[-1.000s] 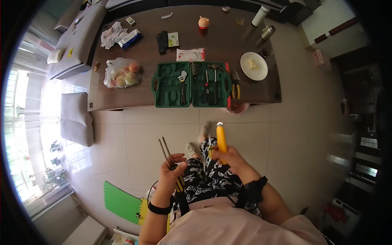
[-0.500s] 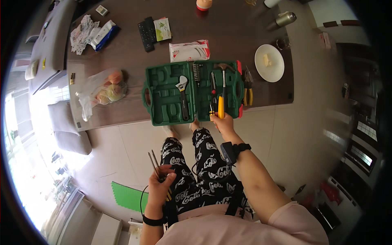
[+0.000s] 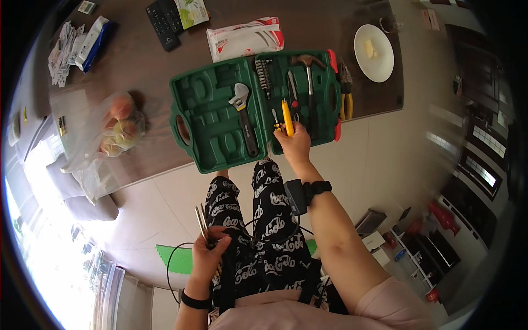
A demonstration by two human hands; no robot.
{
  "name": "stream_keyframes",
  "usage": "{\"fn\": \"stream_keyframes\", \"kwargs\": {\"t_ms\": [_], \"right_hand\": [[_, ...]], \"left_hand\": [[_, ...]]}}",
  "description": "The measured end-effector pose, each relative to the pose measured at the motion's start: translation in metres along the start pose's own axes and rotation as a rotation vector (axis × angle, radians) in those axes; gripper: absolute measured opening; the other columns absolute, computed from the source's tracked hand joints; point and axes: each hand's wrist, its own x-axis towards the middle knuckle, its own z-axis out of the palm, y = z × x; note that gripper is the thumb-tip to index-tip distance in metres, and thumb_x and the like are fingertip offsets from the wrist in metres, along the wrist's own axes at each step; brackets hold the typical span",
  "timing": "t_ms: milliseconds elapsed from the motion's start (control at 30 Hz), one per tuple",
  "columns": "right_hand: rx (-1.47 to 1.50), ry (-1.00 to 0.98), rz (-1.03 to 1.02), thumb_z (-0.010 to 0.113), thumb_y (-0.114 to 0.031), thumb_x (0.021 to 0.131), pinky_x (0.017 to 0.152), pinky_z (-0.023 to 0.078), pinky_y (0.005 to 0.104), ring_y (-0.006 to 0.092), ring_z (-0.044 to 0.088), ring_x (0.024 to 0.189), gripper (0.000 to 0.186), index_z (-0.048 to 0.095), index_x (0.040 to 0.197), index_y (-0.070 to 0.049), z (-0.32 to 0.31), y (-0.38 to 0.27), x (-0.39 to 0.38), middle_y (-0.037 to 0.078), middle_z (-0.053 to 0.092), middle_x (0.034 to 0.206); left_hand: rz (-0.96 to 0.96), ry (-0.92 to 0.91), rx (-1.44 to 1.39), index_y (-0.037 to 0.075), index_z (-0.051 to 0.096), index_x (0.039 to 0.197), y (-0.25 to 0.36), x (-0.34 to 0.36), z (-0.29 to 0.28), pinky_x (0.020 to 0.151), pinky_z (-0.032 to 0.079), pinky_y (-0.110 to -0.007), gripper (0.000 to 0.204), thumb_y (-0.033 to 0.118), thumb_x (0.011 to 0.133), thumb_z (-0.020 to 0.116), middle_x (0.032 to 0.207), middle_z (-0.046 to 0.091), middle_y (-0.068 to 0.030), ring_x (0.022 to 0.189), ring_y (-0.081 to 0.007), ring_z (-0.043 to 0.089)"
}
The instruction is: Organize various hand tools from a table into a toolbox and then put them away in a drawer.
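My right hand (image 3: pixel 296 144) is closed on a yellow utility knife (image 3: pixel 287 117), held above the near part of the green tool case (image 3: pixel 212 99). Beside its fingertips is a small screwdriver (image 3: pixel 276 122) with a yellow and black handle; whether they touch it I cannot tell. Low over my lap, my left hand (image 3: pixel 209 254) grips screwdrivers (image 3: pixel 202 223), their metal shafts pointing up and their handles mostly hidden. In the open case lie an adjustable wrench (image 3: pixel 245 121), a claw hammer (image 3: pixel 310 82), a red and black tool (image 3: pixel 293 91) and a row of bits (image 3: pixel 263 76).
Yellow-handled pliers (image 3: pixel 346 99) lie right of the case, near a white plate (image 3: pixel 379 66) holding a pale piece. A white and red packet (image 3: pixel 245 38) and remote controls (image 3: pixel 163 25) are beyond. Bagged fruit (image 3: pixel 122 126) sits left. The table's front edge (image 3: pixel 148 175) runs below.
My right hand has shifted left with the yellow knife, away from the hammer's handle toward the case's hinge. The left hand keeps its hold on the screwdrivers. The whole view has shifted.
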Motion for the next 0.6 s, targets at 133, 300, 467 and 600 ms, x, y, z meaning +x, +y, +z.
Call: {"fn": "stream_keyframes", "kwargs": {"t_ms": [133,300,467,600], "right_hand": [[-0.049,0.015,0.088,0.074,-0.02,0.07,0.073,0.05,0.0383,0.0326,0.062,0.081,0.036,0.061,0.096,0.003,0.003,0.002,-0.003,0.018,0.061,0.09],[-0.196,0.047,0.041,0.074,-0.022,0.072,0.072,0.05,0.0377,0.0313,0.062,0.079,0.038,0.06,0.097,0.003,0.007,-0.001,-0.005,0.017,0.061,0.089],[-0.059,0.007,0.101,0.073,-0.028,0.074,0.069,0.049,0.0364,0.0292,0.062,0.074,0.038,0.061,0.092,0.003,0.002,0.002,0.001,0.016,0.062,0.085],[-0.018,0.008,0.106,0.073,-0.029,0.075,0.064,0.048,0.0346,0.026,0.061,0.065,0.036,0.063,0.085,0.004,0.002,-0.006,0.005,0.015,0.062,0.073]], "left_hand": [[-0.005,0.003,0.004,0.003,0.062,0.104,-0.004,0.008,-0.01,0.063,0.045,-0.02,0.025,0.007,0.081,0.071,0.084,0.061,0.0001,0.071,-0.0062,0.054],[-0.017,-0.001,0.0,0.003,0.062,0.104,-0.003,0.012,-0.011,0.063,0.044,-0.019,0.025,0.007,0.081,0.071,0.084,0.061,0.0002,0.071,-0.006,0.054],[-0.036,-0.001,-0.012,0.003,0.061,0.104,-0.009,0.014,-0.01,0.063,0.044,-0.019,0.025,0.007,0.082,0.071,0.084,0.06,0.0004,0.07,-0.0057,0.053],[-0.022,-0.001,-0.04,0.003,0.061,0.104,-0.011,0.015,-0.011,0.062,0.043,-0.019,0.024,0.007,0.082,0.07,0.083,0.06,0.0008,0.069,-0.0054,0.052]]}}
